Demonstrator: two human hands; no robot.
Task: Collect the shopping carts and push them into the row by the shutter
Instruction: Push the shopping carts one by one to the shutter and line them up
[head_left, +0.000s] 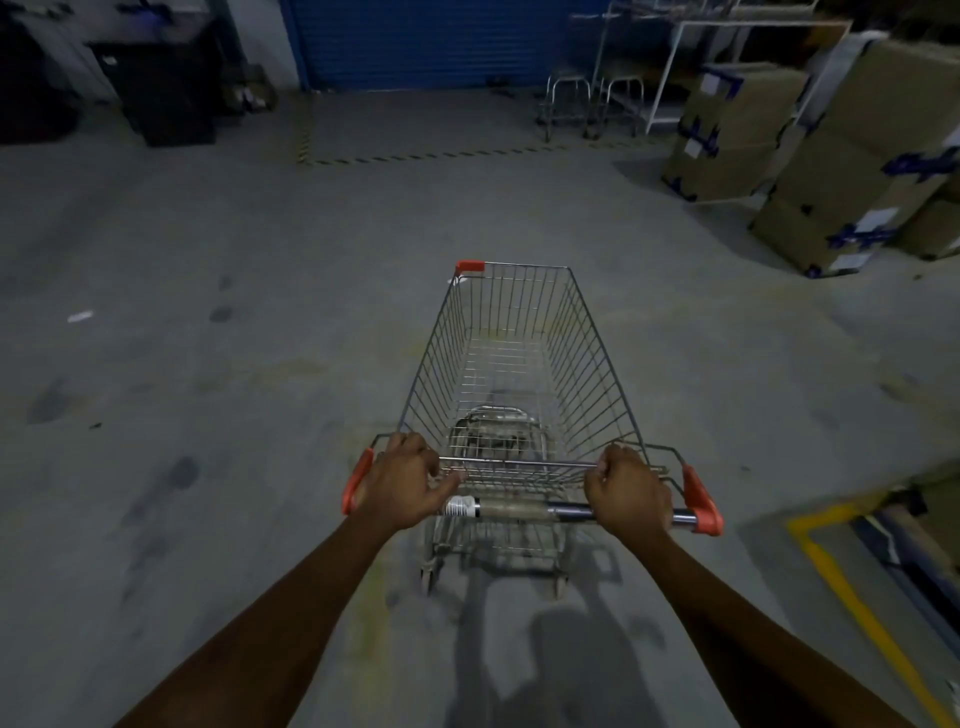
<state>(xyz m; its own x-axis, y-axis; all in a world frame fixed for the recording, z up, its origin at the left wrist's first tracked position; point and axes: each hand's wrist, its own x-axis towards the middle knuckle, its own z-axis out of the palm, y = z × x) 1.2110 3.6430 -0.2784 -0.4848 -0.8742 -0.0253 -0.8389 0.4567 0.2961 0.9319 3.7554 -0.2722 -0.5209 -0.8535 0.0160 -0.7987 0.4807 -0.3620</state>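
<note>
1. Head view: your shopping cart (519, 364) stood at 12 o'clock, just ahead of you, nose toward the blue shutter (431, 41) far off at 12.
2. Your left hand (400, 483) and right hand (626, 491) each grasped its handle bar (519, 509), fingers curled over it.
3. A white sticker (460, 505) on the bar was too blurred to read.
4. Cardboard boxes (857, 156) at 2 o'clock bore white labels, illegible.

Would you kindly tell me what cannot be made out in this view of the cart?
Head view only:
Front wheels of the cart: hidden under its basket.
Handle label: too small, blurred.
Metal frames by the shutter: distant, dim; whether carts, unclear.
Cardboard boxes: cut off by right edge.
</note>
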